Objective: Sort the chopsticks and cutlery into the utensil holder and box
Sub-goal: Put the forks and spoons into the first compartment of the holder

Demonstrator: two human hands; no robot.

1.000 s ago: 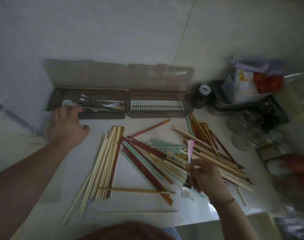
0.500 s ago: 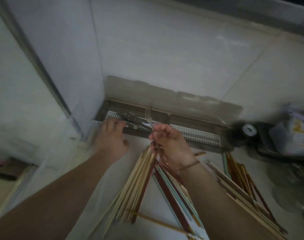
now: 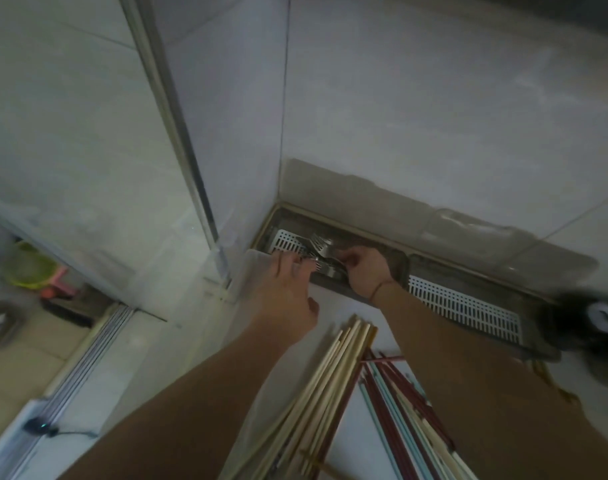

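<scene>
The box (image 3: 333,220) is being steadied at its near left edge by the left hand (image 3: 288,292), fingers spread flat and gripping nothing. A fork (image 3: 321,244) is being lowered into the box's left compartment by the right hand (image 3: 364,271), pinched shut on its handle. Chopsticks (image 3: 333,382) are lying loose on the counter (image 3: 333,306) below.

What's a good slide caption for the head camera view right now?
Both hands, left hand and right hand, settle forks into the box's left compartment; chopsticks wait on the counter.
</scene>
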